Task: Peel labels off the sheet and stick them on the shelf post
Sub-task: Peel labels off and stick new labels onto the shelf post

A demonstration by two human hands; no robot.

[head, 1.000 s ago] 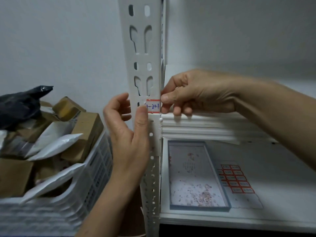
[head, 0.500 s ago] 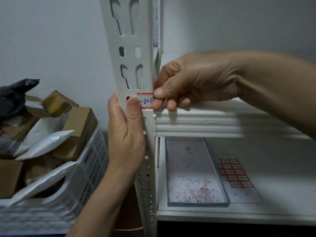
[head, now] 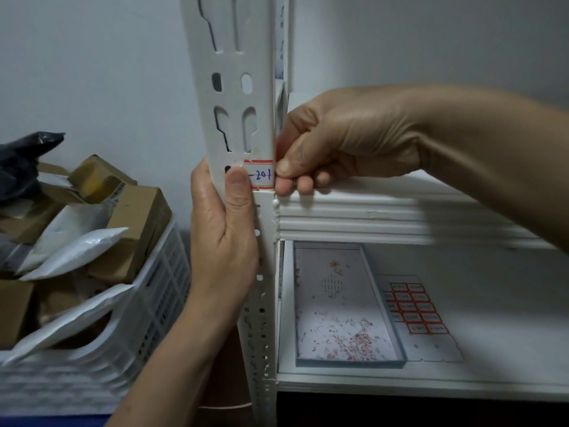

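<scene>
Label (head: 261,175) on post (head: 234,35), between left hand (head: 221,238), right hand (head: 348,143)

left hand (head: 221,235) now wrapping post (head: 234,50), label (head: 261,175) seemingly flatter

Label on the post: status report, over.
Left grip holds post, thumb pressing label. Right grip pinches label's right end at post's edge. Sheet on lower shelf; nothing blocking.
</scene>
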